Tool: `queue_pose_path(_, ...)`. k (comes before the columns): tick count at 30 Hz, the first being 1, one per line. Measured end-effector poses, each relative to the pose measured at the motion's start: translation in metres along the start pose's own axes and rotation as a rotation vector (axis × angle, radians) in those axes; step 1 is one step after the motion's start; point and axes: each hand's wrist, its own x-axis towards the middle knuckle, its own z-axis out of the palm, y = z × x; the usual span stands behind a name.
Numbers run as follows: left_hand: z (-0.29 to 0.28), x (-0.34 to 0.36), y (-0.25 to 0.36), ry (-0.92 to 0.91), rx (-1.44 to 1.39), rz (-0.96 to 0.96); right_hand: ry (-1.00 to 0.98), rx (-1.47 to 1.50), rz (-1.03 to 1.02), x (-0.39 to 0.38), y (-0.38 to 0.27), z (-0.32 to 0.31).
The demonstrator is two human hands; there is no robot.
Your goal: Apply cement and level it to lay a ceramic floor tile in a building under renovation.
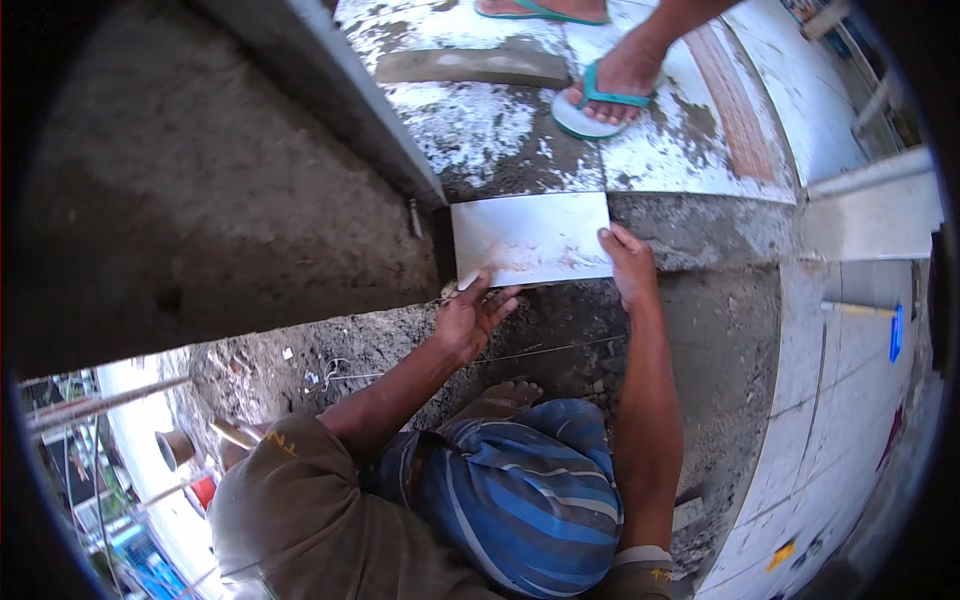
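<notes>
Tile: the white tile lies flat on grey mortar, just in front of the finished floor, with its left edge close against the concrete wall.
Wall side: almost no room between the tile's left edge and the wall; a small metal pin stands there.
My left hand: my left hand is at the near left corner of the tile, fingers half bent, fingertips touching the near edge; it grips nothing that I can see.
String: a thin string runs across the mortar under my hands.
My right hand: my right hand presses flat with open fingers on the near right corner.
Right side: bare mortar bed gives open room right of the tile.
Far edge: it meets the old tiled floor, where another person's foot in a green sandal stands.
</notes>
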Motion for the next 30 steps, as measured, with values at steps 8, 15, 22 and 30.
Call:
queue_pose_path(8,0.004,-0.004,0.000,0.011,0.009,0.029,-0.108,0.077,0.075,-0.005,-0.010,-0.001)
queue_pose_path(15,0.002,-0.005,0.004,0.001,0.023,0.063,-0.248,0.482,0.150,-0.012,-0.023,-0.001)
queue_pose_path(22,0.011,0.001,-0.008,0.008,0.044,0.127,-0.235,0.432,0.130,-0.014,-0.014,-0.010)
queue_pose_path(30,0.002,0.003,-0.010,0.011,0.064,0.153,-0.176,0.455,0.164,-0.017,-0.016,-0.004)
